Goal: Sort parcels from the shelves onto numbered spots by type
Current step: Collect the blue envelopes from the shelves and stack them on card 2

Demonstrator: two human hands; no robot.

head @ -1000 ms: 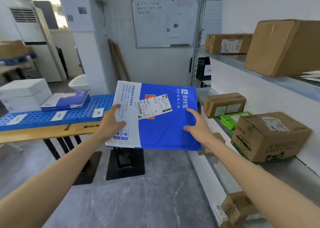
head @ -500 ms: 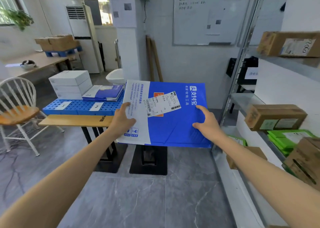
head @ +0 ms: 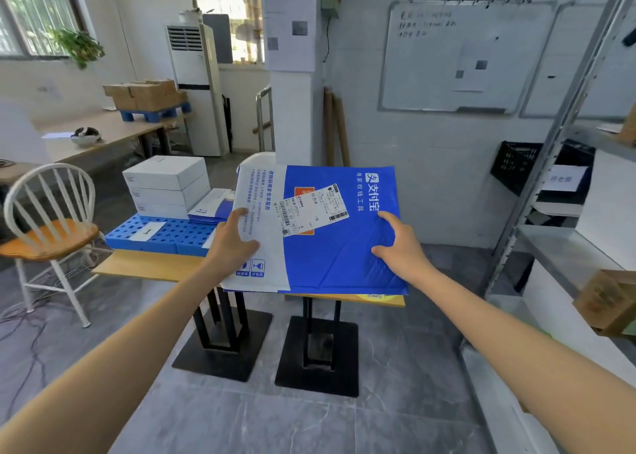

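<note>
The person has swung away from the shelves [head: 564, 247]. A second ago these filled the right side with brown boxes; now only their posts and a few ledges show at the far right edge. The tabletop [head: 148, 264] has come round to sit straight ahead and nearer.

The blue-and-white mailer [head: 330, 247] has kept the same grip throughout. The left hand [head: 234, 243] is clamped on its white flap with the thumb on top, and the right hand [head: 399, 247] is pinched on the right edge. The mailer is held flat in the air, label up, over the near edge of the tabletop and not yet set down.

On the blue pallet [head: 172, 236] a card marked 1 [head: 148, 231] lies in front of the white boxes [head: 165, 186]. Just right of those boxes is a pile of blue mailers [head: 215, 207] of the same sort, half hidden behind the held one.

So the pick is done and the carry nearly over. My guess is it belongs on that pile, a short reach forward and left. The pile's own number card is covered from here.
</note>
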